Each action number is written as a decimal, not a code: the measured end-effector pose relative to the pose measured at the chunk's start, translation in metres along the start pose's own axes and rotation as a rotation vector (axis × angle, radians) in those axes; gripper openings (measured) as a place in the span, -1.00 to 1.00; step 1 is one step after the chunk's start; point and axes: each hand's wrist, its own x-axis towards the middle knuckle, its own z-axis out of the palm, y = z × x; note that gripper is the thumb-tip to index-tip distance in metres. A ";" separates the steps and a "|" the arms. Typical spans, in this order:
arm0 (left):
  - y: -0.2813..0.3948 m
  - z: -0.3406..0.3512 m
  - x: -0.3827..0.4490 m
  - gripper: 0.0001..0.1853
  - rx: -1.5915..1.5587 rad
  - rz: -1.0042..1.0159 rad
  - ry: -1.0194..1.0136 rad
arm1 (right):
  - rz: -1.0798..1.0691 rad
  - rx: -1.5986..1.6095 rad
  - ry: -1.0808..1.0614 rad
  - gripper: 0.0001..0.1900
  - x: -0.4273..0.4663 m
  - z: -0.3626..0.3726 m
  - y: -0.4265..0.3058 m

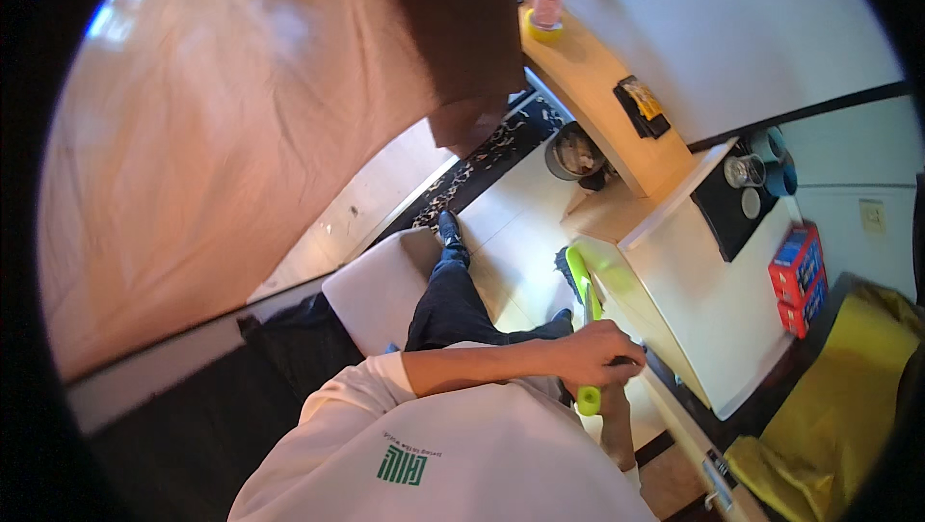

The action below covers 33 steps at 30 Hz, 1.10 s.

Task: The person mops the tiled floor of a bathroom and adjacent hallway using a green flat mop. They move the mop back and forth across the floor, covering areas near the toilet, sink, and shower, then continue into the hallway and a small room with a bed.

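Note:
A broom with a lime-green head (577, 269) and dark bristles reaches down to the pale tiled floor, beside a white cabinet. Its handle points up towards me and ends in a green grip (589, 400). My left hand (605, 350) is closed around the upper handle, its forearm crossing in front of my white shirt. Just below it in the picture, my right hand (613, 393) is at the same handle near the grip; its fingers are largely hidden behind the left hand. A small dark thing shows by the left fingers; I cannot tell what it is.
A white stool (383, 291) stands left of my legs. A round bin (573, 152) sits under the wooden shelf (614, 103). Glassware and red-blue boxes (798, 280) stand on the white countertop (730, 305). A brown curtain (217, 160) hangs at left; yellow cloth (831, 392) lies at right.

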 end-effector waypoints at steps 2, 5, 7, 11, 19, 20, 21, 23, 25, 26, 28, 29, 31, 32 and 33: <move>0.000 -0.026 -0.011 -0.83 -0.001 -0.043 -0.039 | 0.026 -0.009 -0.022 -0.52 0.004 0.025 -0.009; 0.000 -0.050 -0.022 -0.83 -0.017 -0.113 -0.069 | 0.025 -0.008 -0.093 -0.50 0.002 0.054 -0.016; -0.002 -0.059 -0.025 -0.84 0.015 -0.157 -0.102 | 0.002 0.001 -0.140 -0.49 0.003 0.066 -0.017; -0.003 -0.061 -0.033 -0.87 -0.041 -0.098 0.078 | -0.029 0.248 -0.176 -0.47 0.028 0.068 -0.021; 0.039 -0.002 0.024 -0.73 -0.156 0.078 0.004 | -0.104 0.437 0.144 -0.56 0.023 -0.039 -0.039; 0.041 0.014 0.043 -0.63 -0.190 0.179 -0.156 | 0.070 0.455 0.215 -0.57 0.006 -0.053 -0.035; 0.041 0.033 0.055 -0.52 -0.162 0.265 -0.234 | -0.087 0.191 0.380 -0.60 -0.004 -0.061 -0.025; 0.047 0.059 0.074 -0.54 -0.022 0.327 -0.459 | -0.120 -0.029 0.571 -0.66 -0.031 -0.071 -0.014; 0.052 0.085 0.080 -0.60 0.009 0.279 -0.497 | 0.053 0.065 0.679 -0.72 -0.051 -0.070 -0.014; 0.051 0.097 0.081 -0.62 0.025 0.248 -0.502 | 0.115 0.157 0.734 -0.74 -0.060 -0.068 -0.013; 0.044 0.108 0.085 -0.63 0.096 0.224 -0.551 | 0.149 0.035 0.859 -0.72 -0.068 -0.061 -0.014; 0.037 0.106 0.089 -0.62 0.113 0.205 -0.562 | 0.184 -0.006 0.894 -0.71 -0.061 -0.055 -0.014; 0.030 0.110 0.089 -0.76 0.114 0.300 -0.562 | 0.246 0.064 0.978 -0.73 -0.061 -0.047 -0.015; 0.024 0.111 0.091 -0.78 0.088 0.320 -0.572 | 0.341 0.027 0.962 -0.72 -0.060 -0.042 -0.011; 0.021 0.112 0.092 -0.79 0.033 0.348 -0.579 | 0.470 0.003 0.943 -0.72 -0.061 -0.038 -0.009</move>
